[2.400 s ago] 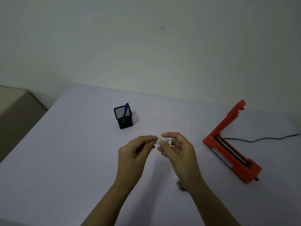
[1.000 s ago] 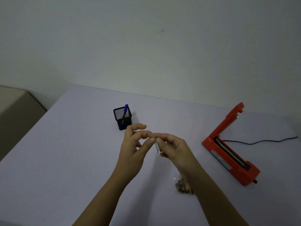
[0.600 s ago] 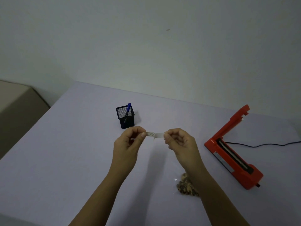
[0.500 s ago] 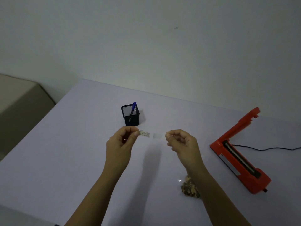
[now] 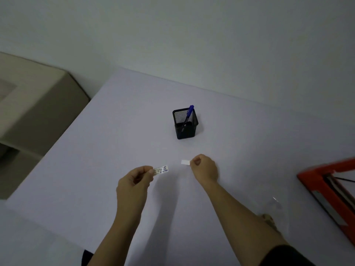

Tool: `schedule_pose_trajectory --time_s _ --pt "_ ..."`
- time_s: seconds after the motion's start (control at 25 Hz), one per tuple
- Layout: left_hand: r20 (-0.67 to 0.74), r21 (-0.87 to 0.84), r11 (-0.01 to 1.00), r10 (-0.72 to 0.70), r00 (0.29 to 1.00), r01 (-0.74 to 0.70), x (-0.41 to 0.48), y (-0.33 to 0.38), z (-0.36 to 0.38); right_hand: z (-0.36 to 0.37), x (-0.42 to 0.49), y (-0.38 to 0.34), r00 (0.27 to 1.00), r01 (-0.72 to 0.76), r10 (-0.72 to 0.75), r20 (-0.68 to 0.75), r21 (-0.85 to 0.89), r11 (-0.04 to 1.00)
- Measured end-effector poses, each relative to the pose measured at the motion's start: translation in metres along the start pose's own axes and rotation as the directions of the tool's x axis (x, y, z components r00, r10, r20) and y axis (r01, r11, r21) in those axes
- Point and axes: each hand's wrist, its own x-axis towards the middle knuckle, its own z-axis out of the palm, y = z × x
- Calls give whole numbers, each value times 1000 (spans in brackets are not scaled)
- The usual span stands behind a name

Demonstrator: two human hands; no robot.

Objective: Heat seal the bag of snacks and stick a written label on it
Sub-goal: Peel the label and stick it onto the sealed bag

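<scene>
My left hand (image 5: pixel 134 181) pinches a small white label (image 5: pixel 162 170) with blue handwriting on it, held above the table. My right hand (image 5: pixel 204 168) pinches a blank white backing strip (image 5: pixel 185 162), a short gap to the right of the label. The clear bag of snacks (image 5: pixel 273 210) lies on the table at the lower right, mostly hidden behind my right forearm. The red heat sealer (image 5: pixel 330 191) stands at the right edge with its arm raised, partly cut off by the frame.
A black mesh pen holder (image 5: pixel 185 124) with a blue pen (image 5: pixel 189 114) stands on the white table (image 5: pixel 96 150) beyond my hands. A beige cabinet (image 5: pixel 28 104) sits left of the table. A grey wall runs behind.
My hands have pulled apart, separating the written label from its backing strip. The view has swung left, so the sealer and the bag sit nearer the right edge.
</scene>
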Motion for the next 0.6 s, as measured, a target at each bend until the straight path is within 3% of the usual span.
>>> schedule_pose_trajectory --time_s 0.2,0.28,0.4,0.6 --pt "50 62 998 14 999 -18 12 2 24 -7 0 9 1000 3 -3 -20 11 1000" --pt "99 90 995 33 994 -42 10 4 49 -29 -8 10 1000 -14 16 -11 200 980" --pt "226 152 984 55 972 -91 -2 5 100 -77 -29 24 994 -80 31 109 479 874" --pt "395 215 959 89 914 -186 -42 -9 185 -167 -54 86 991 -107 27 135 631 769"
